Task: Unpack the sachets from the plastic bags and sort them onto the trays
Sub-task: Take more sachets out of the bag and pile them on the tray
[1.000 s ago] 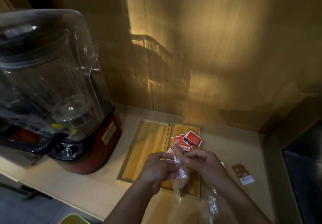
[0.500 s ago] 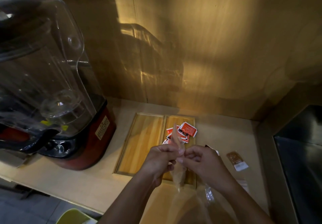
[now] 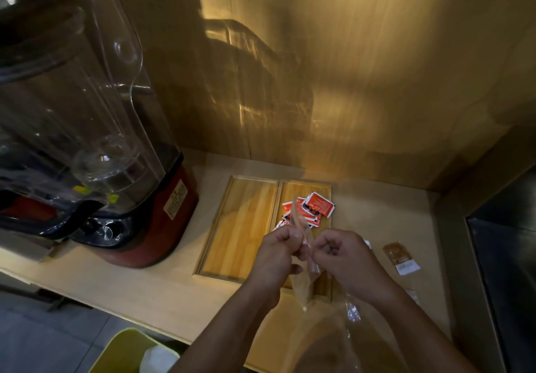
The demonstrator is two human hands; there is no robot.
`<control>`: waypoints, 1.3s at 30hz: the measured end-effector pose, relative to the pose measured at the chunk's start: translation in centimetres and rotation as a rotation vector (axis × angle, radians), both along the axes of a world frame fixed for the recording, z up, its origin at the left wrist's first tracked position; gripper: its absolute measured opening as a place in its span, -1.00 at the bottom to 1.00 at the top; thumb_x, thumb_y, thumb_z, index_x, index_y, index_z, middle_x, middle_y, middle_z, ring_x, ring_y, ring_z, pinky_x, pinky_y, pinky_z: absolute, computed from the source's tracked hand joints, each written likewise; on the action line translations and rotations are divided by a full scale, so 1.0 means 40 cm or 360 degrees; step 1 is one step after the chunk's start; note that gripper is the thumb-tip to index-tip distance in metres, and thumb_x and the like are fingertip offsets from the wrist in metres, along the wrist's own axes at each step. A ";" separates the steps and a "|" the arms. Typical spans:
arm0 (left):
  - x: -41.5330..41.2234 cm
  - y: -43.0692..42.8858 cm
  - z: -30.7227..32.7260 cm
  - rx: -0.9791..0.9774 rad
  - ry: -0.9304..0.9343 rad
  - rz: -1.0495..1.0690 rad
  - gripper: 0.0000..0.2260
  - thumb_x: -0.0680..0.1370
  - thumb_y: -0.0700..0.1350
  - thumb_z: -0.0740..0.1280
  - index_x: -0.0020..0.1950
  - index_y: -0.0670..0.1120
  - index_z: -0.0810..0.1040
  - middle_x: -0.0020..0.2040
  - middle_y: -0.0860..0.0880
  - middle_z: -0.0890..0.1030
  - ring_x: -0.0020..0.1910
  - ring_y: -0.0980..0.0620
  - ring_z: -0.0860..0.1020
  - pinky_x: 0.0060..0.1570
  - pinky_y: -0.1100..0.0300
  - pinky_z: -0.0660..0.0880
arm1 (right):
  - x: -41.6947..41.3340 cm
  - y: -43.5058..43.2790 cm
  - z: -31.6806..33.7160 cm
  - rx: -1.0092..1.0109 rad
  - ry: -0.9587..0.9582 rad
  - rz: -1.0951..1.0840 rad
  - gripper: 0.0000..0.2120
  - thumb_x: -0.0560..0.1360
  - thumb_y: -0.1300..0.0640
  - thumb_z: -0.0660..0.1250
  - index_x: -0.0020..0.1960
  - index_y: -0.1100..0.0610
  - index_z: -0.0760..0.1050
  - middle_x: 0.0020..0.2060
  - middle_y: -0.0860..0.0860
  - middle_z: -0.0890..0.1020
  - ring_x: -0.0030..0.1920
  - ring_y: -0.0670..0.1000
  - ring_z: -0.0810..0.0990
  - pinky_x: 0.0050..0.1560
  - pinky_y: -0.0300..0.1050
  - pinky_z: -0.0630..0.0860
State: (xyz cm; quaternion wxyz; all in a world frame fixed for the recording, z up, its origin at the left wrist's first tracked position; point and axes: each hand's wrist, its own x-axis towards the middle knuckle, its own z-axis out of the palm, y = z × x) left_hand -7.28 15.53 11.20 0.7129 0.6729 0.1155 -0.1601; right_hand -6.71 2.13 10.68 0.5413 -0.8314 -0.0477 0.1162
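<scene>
Both hands raised over the near end of the right tray [image 3: 324, 293]. Left hand [image 3: 275, 252] and right hand [image 3: 339, 252] are each closed in a pinch on the top of a small clear plastic bag [image 3: 303, 285], thumbs and forefingers meeting at its mouth; the bag hangs down between them, above the tray. Contents read as brownish; cannot tell how many sachets are inside.

Two wooden trays sit side by side on the pale surface [image 3: 174, 294]. Left tray [image 3: 240, 227] bare. Right tray carries a loose heap of red-and-white sachets [image 3: 314, 208] at its far end. One brown sachet [image 3: 398, 256] lies alone on the surface, to the right of the trays. Another clear bag [image 3: 352, 311], crumpled, shows under the right forearm. A blender [image 3: 95, 146] with a red base stands to the left, well apart from the work.

Step in hand, as I judge it: opening the bag's mouth. To do it well:
- grip each wall of the film separately, close to the seal, and pull apart evenly; a lopsided tug may tear the film down the side and spill the contents
- keep the bag upright until the mouth is open
- shift over the bare left tray before tipping, since brown sachets likely belong apart from the red ones
- empty low over the tray so nothing skips onto the surface
</scene>
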 end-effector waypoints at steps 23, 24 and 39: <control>0.026 0.013 -0.017 0.0225 -0.0087 -0.0260 -0.78 0.45 -0.36 0.32 -0.28 -0.07 0.58 -0.36 0.00 0.56 -0.39 0.17 0.50 -0.48 0.39 0.42 | 0.028 -0.017 -0.008 0.0186 0.0262 -0.0087 -0.75 0.37 -0.02 0.40 -0.46 0.00 0.51 -0.61 -0.05 0.51 -0.61 -0.11 0.44 -0.57 -0.25 0.40; 0.026 0.008 -0.019 0.0238 -0.0110 -0.0287 -0.79 0.46 -0.36 0.31 -0.26 -0.07 0.57 -0.34 -0.01 0.56 -0.39 0.18 0.50 -0.47 0.38 0.43 | 0.031 -0.016 -0.007 0.0137 0.0283 -0.0064 -0.74 0.38 0.01 0.39 -0.46 0.02 0.51 -0.61 -0.05 0.52 -0.61 -0.10 0.45 -0.57 -0.24 0.40; 0.004 -0.006 -0.022 0.0259 0.0066 -0.0187 -0.82 0.51 -0.28 0.24 -0.28 -0.13 0.51 -0.37 -0.04 0.55 -0.40 0.08 0.52 -0.47 0.27 0.49 | 0.036 -0.028 0.002 0.0002 0.0363 0.0083 -0.77 0.48 0.27 0.26 -0.33 0.16 0.53 -0.55 -0.01 0.56 -0.62 -0.09 0.47 -0.58 -0.26 0.41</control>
